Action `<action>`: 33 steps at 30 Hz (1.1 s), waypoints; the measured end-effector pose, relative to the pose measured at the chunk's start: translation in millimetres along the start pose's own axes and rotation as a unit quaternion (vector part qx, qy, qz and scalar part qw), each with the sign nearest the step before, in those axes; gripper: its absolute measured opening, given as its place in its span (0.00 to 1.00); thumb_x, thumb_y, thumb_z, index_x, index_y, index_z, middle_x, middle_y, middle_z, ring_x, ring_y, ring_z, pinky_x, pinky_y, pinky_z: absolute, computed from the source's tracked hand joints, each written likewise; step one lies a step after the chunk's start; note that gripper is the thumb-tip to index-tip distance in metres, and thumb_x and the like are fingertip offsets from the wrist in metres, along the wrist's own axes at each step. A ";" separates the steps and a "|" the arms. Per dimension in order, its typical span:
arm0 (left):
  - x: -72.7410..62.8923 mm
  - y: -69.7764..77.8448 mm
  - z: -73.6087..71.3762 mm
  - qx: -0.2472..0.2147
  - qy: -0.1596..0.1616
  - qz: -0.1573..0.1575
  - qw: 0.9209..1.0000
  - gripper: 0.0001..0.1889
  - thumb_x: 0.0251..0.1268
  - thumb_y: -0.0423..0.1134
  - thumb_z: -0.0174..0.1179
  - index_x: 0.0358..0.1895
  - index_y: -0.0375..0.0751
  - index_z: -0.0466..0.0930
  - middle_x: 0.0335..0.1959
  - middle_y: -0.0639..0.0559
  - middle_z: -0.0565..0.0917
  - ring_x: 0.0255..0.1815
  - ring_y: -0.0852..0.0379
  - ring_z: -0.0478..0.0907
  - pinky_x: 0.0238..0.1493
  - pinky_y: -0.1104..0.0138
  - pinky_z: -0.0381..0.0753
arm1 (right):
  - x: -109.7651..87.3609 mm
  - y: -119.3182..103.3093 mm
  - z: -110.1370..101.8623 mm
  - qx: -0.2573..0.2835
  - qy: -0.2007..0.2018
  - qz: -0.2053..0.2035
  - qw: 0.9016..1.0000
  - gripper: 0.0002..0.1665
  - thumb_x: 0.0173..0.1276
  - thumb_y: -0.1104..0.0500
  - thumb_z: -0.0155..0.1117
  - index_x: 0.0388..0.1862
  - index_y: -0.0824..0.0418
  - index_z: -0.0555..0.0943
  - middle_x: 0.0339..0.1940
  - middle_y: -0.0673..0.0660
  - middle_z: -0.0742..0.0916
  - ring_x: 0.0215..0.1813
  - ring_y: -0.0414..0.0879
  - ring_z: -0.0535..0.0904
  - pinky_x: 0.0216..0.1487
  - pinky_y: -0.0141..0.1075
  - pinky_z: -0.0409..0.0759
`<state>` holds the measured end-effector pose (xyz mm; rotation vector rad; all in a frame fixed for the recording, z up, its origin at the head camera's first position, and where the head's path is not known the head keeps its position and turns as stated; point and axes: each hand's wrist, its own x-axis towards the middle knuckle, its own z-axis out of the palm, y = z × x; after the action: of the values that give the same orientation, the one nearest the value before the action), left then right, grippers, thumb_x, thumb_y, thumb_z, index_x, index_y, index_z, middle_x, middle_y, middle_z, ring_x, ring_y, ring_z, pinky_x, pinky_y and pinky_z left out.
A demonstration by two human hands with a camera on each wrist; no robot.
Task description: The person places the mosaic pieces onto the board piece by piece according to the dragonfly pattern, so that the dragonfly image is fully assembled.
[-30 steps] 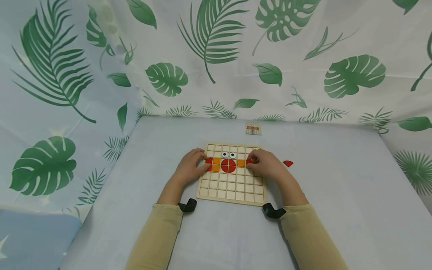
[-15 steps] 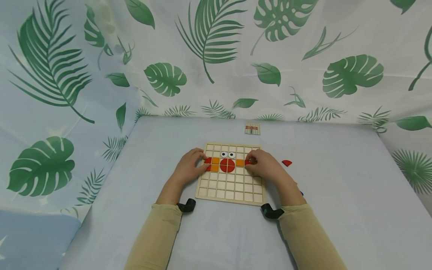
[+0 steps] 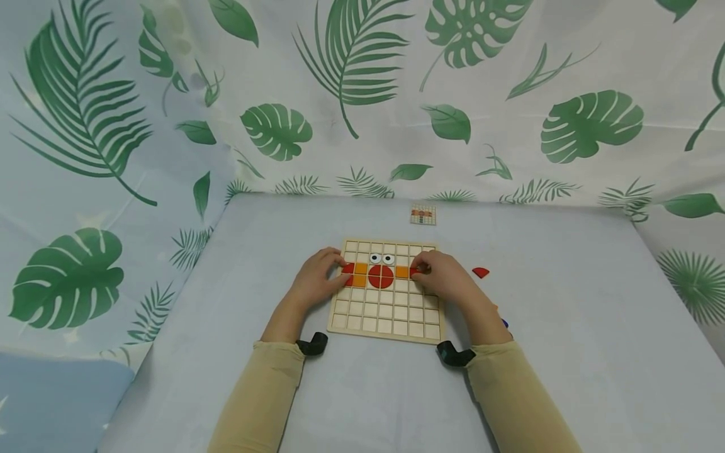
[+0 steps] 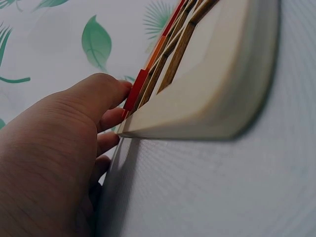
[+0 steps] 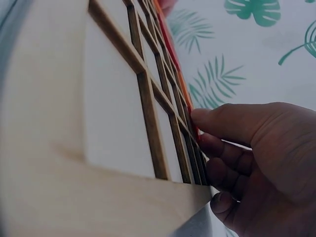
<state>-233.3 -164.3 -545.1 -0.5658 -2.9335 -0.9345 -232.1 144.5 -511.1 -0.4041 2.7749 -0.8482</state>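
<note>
On the pale tabletop (image 3: 374, 396) we see a wooden grid board (image 3: 385, 311), short of the far edge. The left hand (image 3: 314, 277), thumb and finger slightly apart, touches red pieces (image 3: 348, 268) by the board's left edge; near its right edge, the right hand (image 3: 443, 272) pinches a red tile (image 3: 414, 272). Close to the tabletop's far edge lies a card (image 3: 423, 214). Between the hands we find a red circle (image 3: 375, 272), three orange squares (image 3: 360, 268) and two little eyes (image 3: 375, 258).
</note>
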 end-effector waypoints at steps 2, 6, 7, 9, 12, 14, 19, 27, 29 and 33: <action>-0.3 0.4 -0.4 -0.002 -0.001 -0.002 1.000 0.15 0.66 0.51 0.63 0.50 0.48 0.77 0.64 0.49 0.75 0.69 0.49 0.70 0.74 0.55 0.67 | -0.3 -0.4 0.0 -0.001 0.000 -0.001 1.000 0.09 0.69 0.55 0.66 0.44 0.56 0.82 0.42 0.54 0.85 0.45 0.49 0.78 0.49 0.44 0.79; -0.7 0.2 -0.7 -0.002 -0.003 -0.004 1.000 0.15 0.66 0.51 0.63 0.49 0.48 0.78 0.65 0.50 0.75 0.70 0.49 0.69 0.74 0.55 0.66 | -1.7 -2.0 -2.2 -0.005 -0.002 0.001 1.000 0.10 0.70 0.54 0.64 0.46 0.56 0.82 0.42 0.54 0.85 0.45 0.49 0.78 0.48 0.44 0.79; -0.8 -0.1 -0.6 -0.001 -0.003 -0.003 1.000 0.15 0.66 0.52 0.63 0.49 0.48 0.78 0.65 0.50 0.75 0.70 0.49 0.69 0.74 0.56 0.66 | -2.0 -2.0 -3.3 -0.006 -0.001 0.001 1.000 0.10 0.71 0.53 0.63 0.46 0.55 0.82 0.42 0.54 0.84 0.45 0.49 0.78 0.47 0.44 0.78; -0.9 -0.6 -0.4 0.000 -0.002 -0.002 1.000 0.15 0.66 0.51 0.63 0.49 0.48 0.78 0.65 0.50 0.75 0.70 0.49 0.69 0.74 0.55 0.67 | -3.1 -2.0 -7.0 -0.004 -0.002 0.002 1.000 0.11 0.72 0.53 0.62 0.48 0.56 0.82 0.43 0.54 0.84 0.45 0.49 0.77 0.46 0.43 0.78; -0.8 -0.8 -0.4 0.001 -0.001 0.000 1.000 0.15 0.67 0.51 0.62 0.49 0.48 0.78 0.64 0.50 0.75 0.70 0.49 0.69 0.74 0.55 0.67 | -6.1 -0.7 -16.2 0.003 0.004 0.004 1.000 0.12 0.73 0.53 0.60 0.49 0.57 0.81 0.43 0.55 0.83 0.45 0.50 0.77 0.45 0.43 0.78; -0.7 -0.5 -0.4 0.000 -0.001 0.001 1.000 0.15 0.67 0.51 0.62 0.50 0.48 0.78 0.64 0.50 0.75 0.70 0.49 0.69 0.74 0.55 0.67 | -9.7 1.1 -24.5 0.006 0.010 0.005 1.000 0.13 0.74 0.53 0.59 0.51 0.58 0.81 0.45 0.57 0.83 0.46 0.51 0.77 0.45 0.43 0.77; -0.1 -1.0 0.1 -0.001 -0.001 0.001 1.000 0.15 0.67 0.52 0.62 0.50 0.49 0.77 0.65 0.50 0.75 0.70 0.49 0.69 0.74 0.55 0.66 | -20.8 12.1 -46.9 0.000 0.021 0.025 0.999 0.16 0.75 0.52 0.57 0.55 0.57 0.80 0.50 0.58 0.83 0.48 0.53 0.76 0.43 0.43 0.78; -0.1 -1.5 0.6 0.003 0.000 0.002 1.000 0.15 0.67 0.51 0.62 0.50 0.48 0.78 0.65 0.49 0.75 0.70 0.48 0.69 0.74 0.55 0.67 | -44.9 43.1 -76.1 -0.004 0.003 0.033 0.999 0.18 0.75 0.49 0.57 0.57 0.55 0.80 0.49 0.58 0.84 0.48 0.52 0.78 0.42 0.42 0.78; -0.3 -0.8 0.2 0.001 -0.002 0.001 1.000 0.15 0.67 0.51 0.62 0.50 0.48 0.77 0.65 0.49 0.75 0.70 0.48 0.69 0.74 0.54 0.66 | -52.7 52.6 -82.5 0.006 -0.010 0.034 0.999 0.18 0.74 0.47 0.58 0.57 0.53 0.80 0.48 0.55 0.84 0.47 0.51 0.78 0.42 0.39 0.78; -0.6 0.7 -0.6 -0.002 -0.004 0.000 1.000 0.15 0.67 0.51 0.62 0.50 0.48 0.78 0.65 0.49 0.75 0.70 0.47 0.69 0.74 0.54 0.66 | -67.7 72.5 -93.2 0.024 -0.036 0.032 0.999 0.15 0.74 0.47 0.59 0.55 0.48 0.80 0.50 0.51 0.85 0.49 0.49 0.77 0.44 0.37 0.78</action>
<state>-232.6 -164.3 -544.3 -0.5718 -2.9394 -0.9392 -208.7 271.7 -468.6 -0.3282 2.6802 -0.8664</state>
